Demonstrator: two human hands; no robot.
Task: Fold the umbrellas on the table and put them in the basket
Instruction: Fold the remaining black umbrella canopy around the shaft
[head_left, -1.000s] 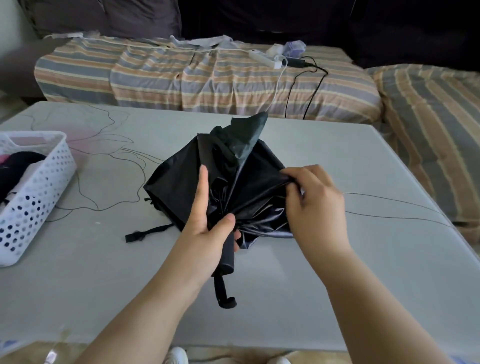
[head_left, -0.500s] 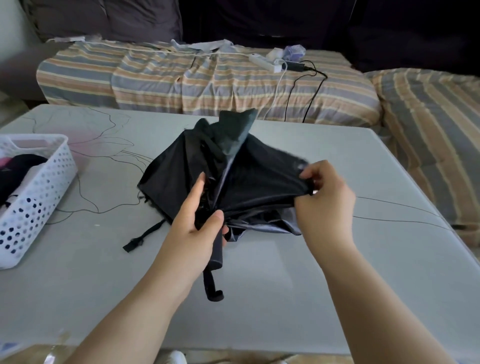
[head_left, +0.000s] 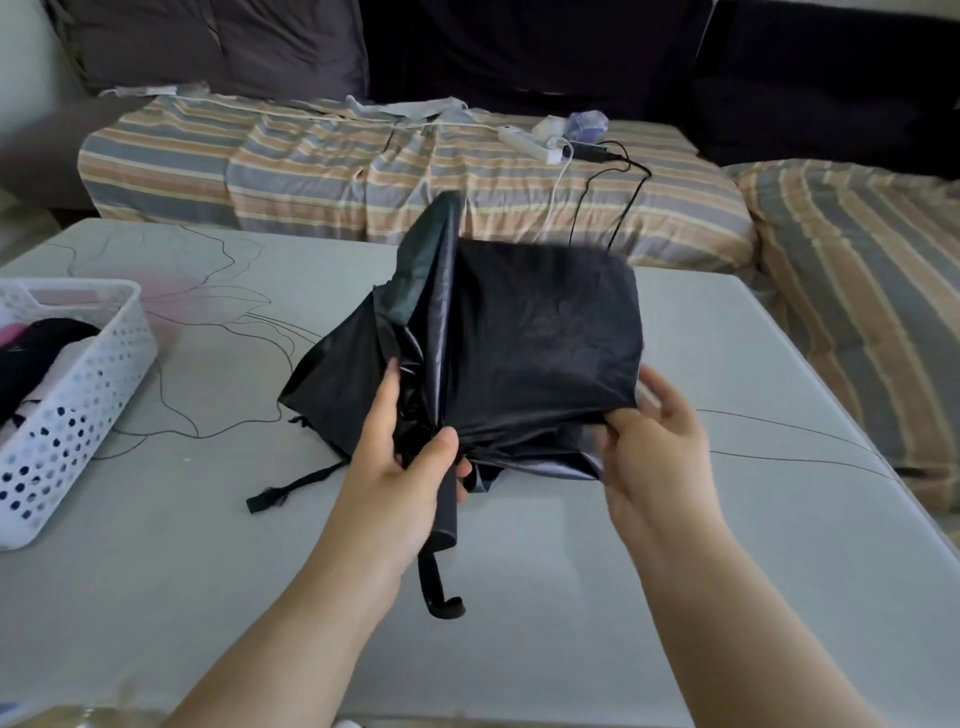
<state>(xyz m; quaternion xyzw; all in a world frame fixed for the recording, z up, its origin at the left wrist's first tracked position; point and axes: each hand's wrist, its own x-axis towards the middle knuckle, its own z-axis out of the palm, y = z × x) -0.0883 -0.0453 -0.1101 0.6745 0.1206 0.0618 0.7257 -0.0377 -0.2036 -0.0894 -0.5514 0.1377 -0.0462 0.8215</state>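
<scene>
A black collapsed umbrella (head_left: 519, 332) is held over the middle of the grey table (head_left: 675, 571), its canopy loose and bunched. My left hand (head_left: 400, 483) grips it at the base of the canopy, just above the handle, whose wrist loop (head_left: 439, 597) hangs down. My right hand (head_left: 649, 447) pinches the lower right edge of a wide fabric panel and holds it stretched out to the right. The closing strap (head_left: 291, 488) trails on the table to the left. The white perforated basket (head_left: 78, 395) stands at the left edge with dark items inside.
A sofa with a striped cover (head_left: 363, 171) runs along the far edge of the table and down the right side. A white power strip (head_left: 530, 143) and cables lie on it.
My right hand has drawn a fabric panel out to the right and spread it wide. The umbrella has risen a little, and my left hand keeps its grip near the handle.
</scene>
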